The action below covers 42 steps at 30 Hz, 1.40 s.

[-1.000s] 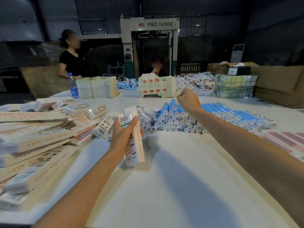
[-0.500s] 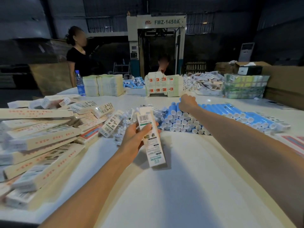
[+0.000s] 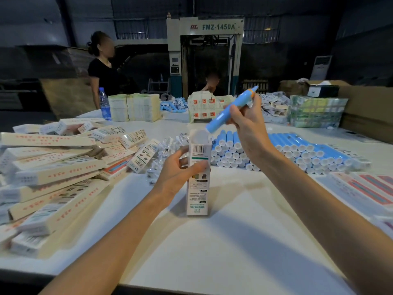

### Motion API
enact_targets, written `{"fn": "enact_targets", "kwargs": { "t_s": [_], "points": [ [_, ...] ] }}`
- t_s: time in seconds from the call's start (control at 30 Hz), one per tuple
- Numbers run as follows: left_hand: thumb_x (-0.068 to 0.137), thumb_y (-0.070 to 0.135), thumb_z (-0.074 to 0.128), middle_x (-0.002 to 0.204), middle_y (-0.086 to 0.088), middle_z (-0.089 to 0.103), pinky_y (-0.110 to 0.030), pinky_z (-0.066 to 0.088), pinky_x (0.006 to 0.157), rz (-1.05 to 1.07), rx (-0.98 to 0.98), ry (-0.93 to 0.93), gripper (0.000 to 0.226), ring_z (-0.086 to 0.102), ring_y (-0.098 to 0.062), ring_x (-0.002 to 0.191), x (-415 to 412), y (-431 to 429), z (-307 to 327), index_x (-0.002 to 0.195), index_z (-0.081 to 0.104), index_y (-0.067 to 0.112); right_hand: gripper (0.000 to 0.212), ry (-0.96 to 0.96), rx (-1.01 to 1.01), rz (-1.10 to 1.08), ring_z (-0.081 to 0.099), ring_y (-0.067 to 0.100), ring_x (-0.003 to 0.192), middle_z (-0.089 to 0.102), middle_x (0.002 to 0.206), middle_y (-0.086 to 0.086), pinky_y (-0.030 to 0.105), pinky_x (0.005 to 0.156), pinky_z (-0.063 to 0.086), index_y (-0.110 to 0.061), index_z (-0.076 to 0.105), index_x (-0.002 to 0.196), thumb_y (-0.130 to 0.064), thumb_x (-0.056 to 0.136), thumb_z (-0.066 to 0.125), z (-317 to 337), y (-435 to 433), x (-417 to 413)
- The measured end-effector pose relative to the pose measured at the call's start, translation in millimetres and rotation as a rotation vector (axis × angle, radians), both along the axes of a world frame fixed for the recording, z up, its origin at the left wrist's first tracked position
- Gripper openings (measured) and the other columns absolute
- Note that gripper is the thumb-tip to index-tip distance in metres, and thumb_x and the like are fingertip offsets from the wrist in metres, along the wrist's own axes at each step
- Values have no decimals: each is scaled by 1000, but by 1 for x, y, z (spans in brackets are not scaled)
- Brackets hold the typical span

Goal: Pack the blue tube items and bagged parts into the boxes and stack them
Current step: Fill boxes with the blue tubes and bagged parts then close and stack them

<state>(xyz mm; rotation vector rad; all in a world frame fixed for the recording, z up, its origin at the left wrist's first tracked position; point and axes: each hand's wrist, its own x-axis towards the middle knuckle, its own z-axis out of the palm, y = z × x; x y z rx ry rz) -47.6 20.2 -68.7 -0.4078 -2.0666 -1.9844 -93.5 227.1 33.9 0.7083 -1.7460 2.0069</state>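
Note:
My left hand (image 3: 178, 171) grips a tall white printed box (image 3: 198, 184) that stands upright on the white table (image 3: 234, 241), its top flap open. My right hand (image 3: 248, 122) holds a blue tube (image 3: 228, 110) tilted over the box, lower end just at the open top, orange-ringed end pointing up and right. Behind lies a stacked pile of blue tubes (image 3: 282, 152) with white caps facing me. Clear bagged parts (image 3: 165, 152) lie heaped just left of the box. A heap of packed boxes (image 3: 53, 171) fills the left of the table.
Flat box blanks (image 3: 370, 188) lie at the right edge. Across the table stand stacked cartons (image 3: 134, 107), a water bottle (image 3: 104, 104), more tubes (image 3: 174, 104) and wrapped bundles (image 3: 316, 111). One person (image 3: 102, 69) stands at the far left, another sits behind the cartons.
My right hand lifted a blue tube from the pile and brought it over the box. My left hand turned the box upright and set its base on the table.

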Motion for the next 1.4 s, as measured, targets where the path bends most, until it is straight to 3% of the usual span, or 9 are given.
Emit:
{"fn": "enact_targets", "kwargs": {
  "t_s": [0.1,0.23,0.43,0.57,0.67,0.77,0.9,1.1,1.4],
  "points": [
    [63,65,95,117,8,81,-38,58,89,14,-11,20,83,78,-14,107,5,3,3,133,61,39,76,90,92,15,70,11,99,66,117,16,27,82,59,-20,7,161,-12,106,59,11,-13,11],
    [62,68,94,116,7,81,-34,59,85,19,-12,24,82,78,-16,106,10,5,5,132,61,38,83,119,328,-100,69,31,99,58,121,15,39,84,63,-23,6,161,-8,103,62,15,-23,12],
    [85,49,87,114,14,80,-21,57,79,45,-84,51,60,77,-8,104,10,5,4,137,58,41,74,67,727,-66,68,35,99,55,134,20,54,84,61,-39,26,152,-12,96,66,22,-24,2],
    [92,43,81,111,16,80,-9,56,71,78,-110,94,42,77,-5,101,11,1,6,127,58,49,83,56,813,-27,57,27,88,55,101,14,51,86,56,-30,16,155,-12,93,69,17,-34,0],
    [98,37,76,112,9,80,-15,58,74,122,-72,101,41,77,-9,102,9,-8,5,134,56,39,53,144,938,-60,50,19,111,50,127,8,48,103,49,-17,41,147,-19,99,65,3,-43,1],
    [102,32,72,113,4,79,-34,56,86,241,-27,66,38,75,-10,104,5,-17,2,137,56,28,46,199,961,-67,44,21,132,41,146,8,41,112,40,-17,45,152,-26,107,55,-20,-53,0],
    [107,23,64,122,-2,71,-46,55,93,439,70,-5,28,70,-20,109,-5,-37,-1,132,53,26,35,123,612,-198,53,6,108,49,131,2,26,95,45,-12,51,143,-14,108,51,-50,-55,-11],
    [111,19,54,118,3,64,-41,53,85,670,126,-43,32,66,-17,101,-13,-61,-1,142,46,20,36,74,938,-81,56,21,115,58,129,12,41,102,50,-7,55,139,-3,103,54,-103,-78,-29],
    [111,21,46,125,0,66,-46,50,98,846,40,8,30,64,-29,114,-11,-74,0,141,46,22,36,249,1115,22,46,25,125,51,130,9,44,105,42,-14,57,141,-26,107,54,-128,-136,-23]
  ]
}}
